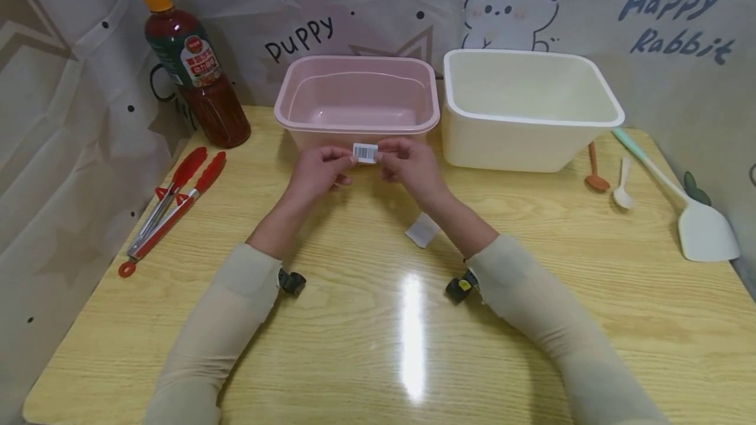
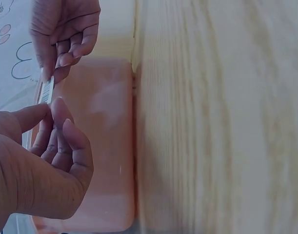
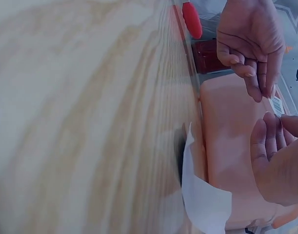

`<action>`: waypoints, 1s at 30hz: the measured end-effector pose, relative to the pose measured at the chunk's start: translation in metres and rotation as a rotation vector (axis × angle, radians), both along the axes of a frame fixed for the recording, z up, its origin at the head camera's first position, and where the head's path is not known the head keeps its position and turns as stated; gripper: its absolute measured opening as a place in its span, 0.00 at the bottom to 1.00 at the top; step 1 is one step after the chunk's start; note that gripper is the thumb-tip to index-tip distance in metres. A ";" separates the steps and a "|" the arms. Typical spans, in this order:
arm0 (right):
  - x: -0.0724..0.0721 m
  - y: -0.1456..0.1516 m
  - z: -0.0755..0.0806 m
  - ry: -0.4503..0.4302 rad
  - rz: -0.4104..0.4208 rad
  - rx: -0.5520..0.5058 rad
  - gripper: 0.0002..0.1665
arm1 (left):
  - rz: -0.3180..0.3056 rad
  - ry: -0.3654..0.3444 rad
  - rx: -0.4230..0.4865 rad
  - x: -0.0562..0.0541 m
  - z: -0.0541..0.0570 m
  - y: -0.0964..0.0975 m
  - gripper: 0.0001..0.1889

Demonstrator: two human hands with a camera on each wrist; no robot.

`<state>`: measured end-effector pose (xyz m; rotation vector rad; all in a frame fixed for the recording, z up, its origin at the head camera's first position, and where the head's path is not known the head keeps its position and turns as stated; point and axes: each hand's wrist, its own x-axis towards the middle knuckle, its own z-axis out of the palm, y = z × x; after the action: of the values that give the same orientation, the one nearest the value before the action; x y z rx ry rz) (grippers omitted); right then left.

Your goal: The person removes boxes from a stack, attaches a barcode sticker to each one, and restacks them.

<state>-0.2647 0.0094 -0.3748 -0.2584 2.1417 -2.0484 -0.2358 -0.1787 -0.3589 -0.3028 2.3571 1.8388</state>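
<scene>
A small white barcode label (image 1: 365, 153) is stretched between both hands, just in front of the pink bin (image 1: 357, 128). My left hand (image 1: 317, 172) pinches its left end between thumb and index finger. At the other end, the thumb and forefinger of my right hand (image 1: 415, 171) pinch it too. In the left wrist view the barcode label (image 2: 47, 91) stands near the rim of the bin, its printed face partly visible. A curled piece of white paper (image 1: 422, 230) lies on the table by the right wrist; the right wrist view shows the paper (image 3: 205, 202) with lifted edges.
A cream bin (image 1: 508, 143) stands right of the pink one. On the left are red-handled tongs (image 1: 171, 208) and a sauce bottle (image 1: 197, 77). To the right lie an orange spoon (image 1: 597, 182), a white spoon (image 1: 623, 198) and a white spatula (image 1: 707, 231). A printed cloth hangs behind.
</scene>
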 end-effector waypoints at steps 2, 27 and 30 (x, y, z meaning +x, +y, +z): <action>-0.001 0.000 0.000 -0.010 0.001 0.000 0.15 | 0.002 -0.010 0.008 0.000 -0.001 -0.001 0.14; -0.012 -0.015 0.003 0.495 -0.150 0.675 0.11 | 0.040 0.051 -0.099 -0.019 -0.012 -0.014 0.15; -0.012 -0.016 0.002 0.510 -0.151 0.687 0.11 | 0.059 0.076 -0.102 -0.020 -0.013 -0.013 0.14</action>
<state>-0.2771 -0.0070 -0.3727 -0.5723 3.0936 -1.2586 -0.2561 -0.1919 -0.3718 -0.3230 2.5249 1.7886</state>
